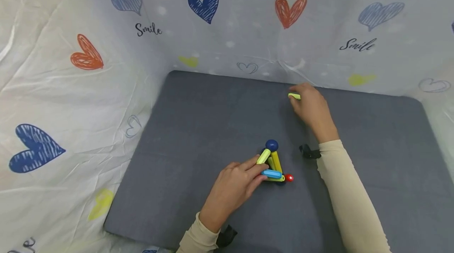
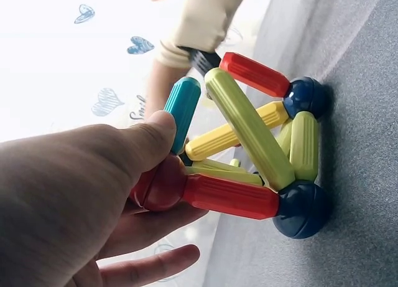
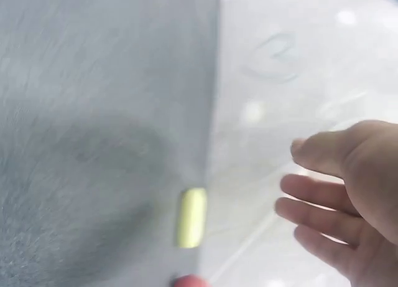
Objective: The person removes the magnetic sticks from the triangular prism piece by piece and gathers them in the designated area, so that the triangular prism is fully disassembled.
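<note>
A small frame of coloured sticks and balls stands on the grey surface; the head view shows its blue ball [image 1: 272, 145], yellow stick [image 1: 276, 161] and light blue stick [image 1: 272, 173]. My left hand [image 1: 230, 190] grips its near left corner. In the left wrist view, that hand [image 2: 68, 193] holds a red ball [image 2: 163, 184], thumb against a teal stick [image 2: 184, 109]. Near the far edge reaches my right hand [image 1: 312, 107], by a yellow-green stick [image 1: 294, 96]. The right wrist view shows this hand [image 3: 367, 193] with fingers loosely spread, apart from the stick [image 3: 192, 218].
The grey table [image 1: 198, 127] has a white sheet [image 1: 248, 28] with printed hearts behind it and at its left. Part of a red round piece [image 3: 189, 281] shows at the bottom of the right wrist view.
</note>
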A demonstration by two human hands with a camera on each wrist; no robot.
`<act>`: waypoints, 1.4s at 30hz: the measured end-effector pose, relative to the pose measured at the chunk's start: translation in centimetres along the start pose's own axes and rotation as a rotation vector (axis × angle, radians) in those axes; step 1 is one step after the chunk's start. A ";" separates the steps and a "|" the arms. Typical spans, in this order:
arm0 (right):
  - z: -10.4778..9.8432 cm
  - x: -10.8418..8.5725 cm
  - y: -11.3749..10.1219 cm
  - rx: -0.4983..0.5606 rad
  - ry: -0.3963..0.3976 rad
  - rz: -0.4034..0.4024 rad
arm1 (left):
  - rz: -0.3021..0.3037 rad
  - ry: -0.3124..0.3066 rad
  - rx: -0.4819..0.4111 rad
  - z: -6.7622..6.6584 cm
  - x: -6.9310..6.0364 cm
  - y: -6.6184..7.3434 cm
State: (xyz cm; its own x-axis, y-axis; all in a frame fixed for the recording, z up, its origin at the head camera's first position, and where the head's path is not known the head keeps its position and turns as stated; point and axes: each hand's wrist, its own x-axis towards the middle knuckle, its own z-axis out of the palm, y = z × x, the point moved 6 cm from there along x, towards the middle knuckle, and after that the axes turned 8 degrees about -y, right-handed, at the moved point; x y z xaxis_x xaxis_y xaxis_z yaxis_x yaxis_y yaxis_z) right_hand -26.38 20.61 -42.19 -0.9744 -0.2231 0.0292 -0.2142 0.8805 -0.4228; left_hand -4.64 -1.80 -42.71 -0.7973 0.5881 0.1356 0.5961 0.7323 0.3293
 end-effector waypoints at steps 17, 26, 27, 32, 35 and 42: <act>-3.6 -11.8 -6.7 0.145 -0.004 -0.114 | -0.024 -0.018 -0.048 0.0 -0.1 0.0; -1.6 -16.8 -7.9 0.180 -0.085 -0.191 | -0.023 -0.006 -0.052 0.1 0.0 -0.2; -1.3 -17.2 -8.0 0.179 -0.100 -0.192 | -0.022 -0.004 -0.052 0.1 0.0 -0.2; -0.2 -19.0 -8.3 0.160 -0.141 -0.175 | -0.012 0.005 -0.045 0.1 -0.1 -0.2; 0.5 -19.6 -8.7 0.151 -0.138 -0.189 | -0.009 0.008 -0.042 0.1 -0.1 -0.2; 2.0 -20.0 -9.9 0.117 -0.120 -0.252 | -0.012 0.008 -0.059 -0.1 -0.2 -0.2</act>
State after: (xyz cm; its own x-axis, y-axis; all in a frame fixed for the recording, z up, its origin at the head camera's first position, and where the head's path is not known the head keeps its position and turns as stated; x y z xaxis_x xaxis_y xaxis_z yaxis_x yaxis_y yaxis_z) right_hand -4.67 15.52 -40.40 -0.8752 -0.4820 0.0422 -0.4318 0.7388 -0.5174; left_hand -4.60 -2.05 -42.74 -0.8052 0.5765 0.1390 0.5803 0.7176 0.3851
